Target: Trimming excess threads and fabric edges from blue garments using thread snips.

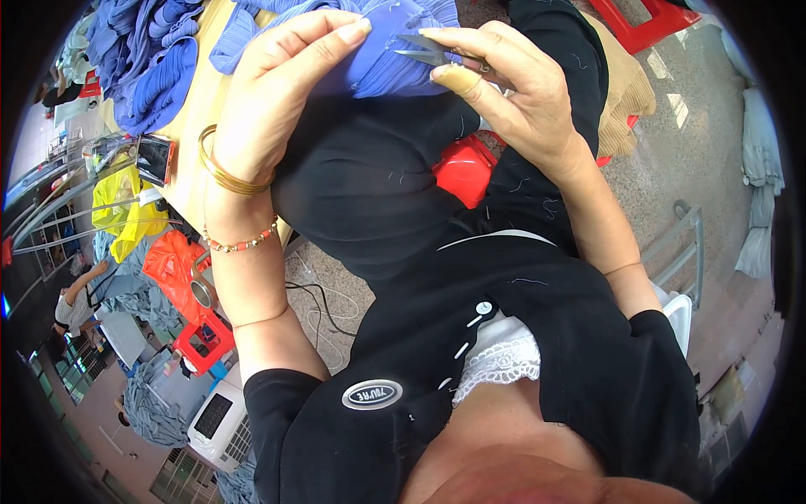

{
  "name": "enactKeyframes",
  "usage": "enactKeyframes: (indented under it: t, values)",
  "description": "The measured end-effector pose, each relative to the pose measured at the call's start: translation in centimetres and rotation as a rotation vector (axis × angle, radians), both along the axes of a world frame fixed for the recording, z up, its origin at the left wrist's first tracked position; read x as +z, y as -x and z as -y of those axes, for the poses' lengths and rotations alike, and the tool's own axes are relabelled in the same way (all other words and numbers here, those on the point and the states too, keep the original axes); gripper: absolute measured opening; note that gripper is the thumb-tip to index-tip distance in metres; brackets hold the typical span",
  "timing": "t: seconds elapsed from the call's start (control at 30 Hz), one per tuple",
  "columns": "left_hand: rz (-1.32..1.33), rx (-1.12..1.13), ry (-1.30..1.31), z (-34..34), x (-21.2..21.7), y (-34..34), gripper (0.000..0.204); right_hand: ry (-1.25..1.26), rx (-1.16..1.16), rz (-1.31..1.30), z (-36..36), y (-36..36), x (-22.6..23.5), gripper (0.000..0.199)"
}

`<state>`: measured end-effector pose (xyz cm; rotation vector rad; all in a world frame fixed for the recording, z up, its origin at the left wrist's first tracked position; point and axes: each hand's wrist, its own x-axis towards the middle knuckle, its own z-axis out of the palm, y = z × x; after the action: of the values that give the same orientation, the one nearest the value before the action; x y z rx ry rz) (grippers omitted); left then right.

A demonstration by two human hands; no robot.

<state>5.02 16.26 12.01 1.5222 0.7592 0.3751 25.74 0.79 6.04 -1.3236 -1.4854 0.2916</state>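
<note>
My left hand [281, 88] pinches the edge of a blue pleated garment [369, 71] between thumb and fingertips. It is held up above my lap, partly over the table edge. My right hand [525, 97] is closed around a small pair of thread snips [424, 52]. Their dark blades point left and stand slightly apart, right at the blue cloth near some loose thread ends. A tan covering wraps the tip of my right thumb. The snips' handles are mostly hidden in my palm.
More blue pleated garments [159, 63] are heaped on the light wooden table [189, 109] at left. A red stool [464, 172] shows by my legs, brown ribbed cloth [630, 97] at right. Yellow [130, 210] and red bags [175, 269] hang left. Cables [323, 307] trail on the floor.
</note>
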Motion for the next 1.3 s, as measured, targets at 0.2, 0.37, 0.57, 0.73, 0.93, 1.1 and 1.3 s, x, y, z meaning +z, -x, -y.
enactKeyframes:
  t: [0.2,0.37,0.57,0.73,0.93,1.1,1.3]
  values:
    - [0.008,0.017,-0.015,0.0,-0.1,0.0,0.026,-0.029,-0.009,0.007,-0.2,0.2,-0.2,0.031]
    - [-0.014,-0.048,-0.059,0.2,-0.2,-0.1,0.026,-0.053,0.003,0.049,-0.5,0.1,-0.6,0.034]
    - [-0.028,-0.028,-0.025,0.1,-0.1,-0.1,0.026,-0.147,0.02,0.059,-1.0,0.1,-0.5,0.032]
    - [-0.036,-0.057,-0.013,0.0,0.0,-0.2,0.026,-0.137,0.067,0.141,-0.9,-0.3,-0.5,0.031]
    - [-0.012,-0.052,-0.072,0.3,-0.2,-0.4,0.027,0.214,0.267,-0.853,-1.5,1.1,0.3,0.035]
    - [-0.007,-0.119,-0.108,0.0,0.3,-0.5,0.028,0.444,0.328,-0.826,-2.3,0.2,-0.3,0.023]
    - [-0.091,-0.24,-0.161,-1.6,0.9,0.4,0.027,0.405,0.181,-0.694,-1.7,-1.7,2.4,0.014]
